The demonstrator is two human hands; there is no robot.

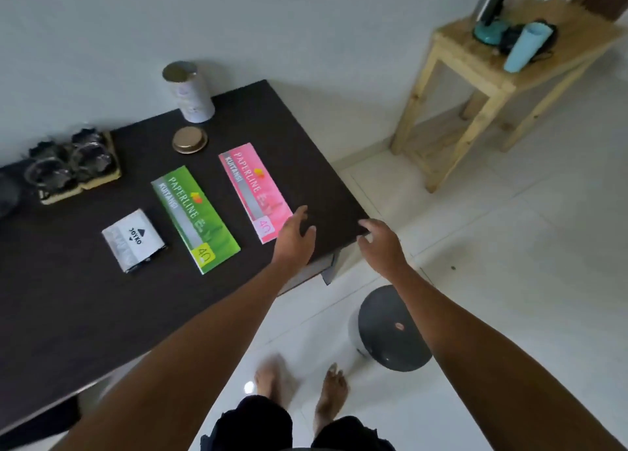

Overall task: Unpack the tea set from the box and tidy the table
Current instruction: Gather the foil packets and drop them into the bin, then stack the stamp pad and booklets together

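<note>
Head view: left hand (295, 233) and right hand (380, 243), both spread and holding nothing, hover at the table (85, 308) corner, frame centre. Glass cups (73, 163) sit upper left. Judged step: tidying; next, grasp the pink booklet (255, 190).

dark table (85, 297), pink booklet (255, 190), both hands open beside it

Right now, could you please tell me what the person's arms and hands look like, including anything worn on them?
Both arms are bare along all that shows, with no sleeves in view. The left hand and right hand wear no gloves, and no watch, bracelet or ring is visible. Fine details are blurred.
</note>
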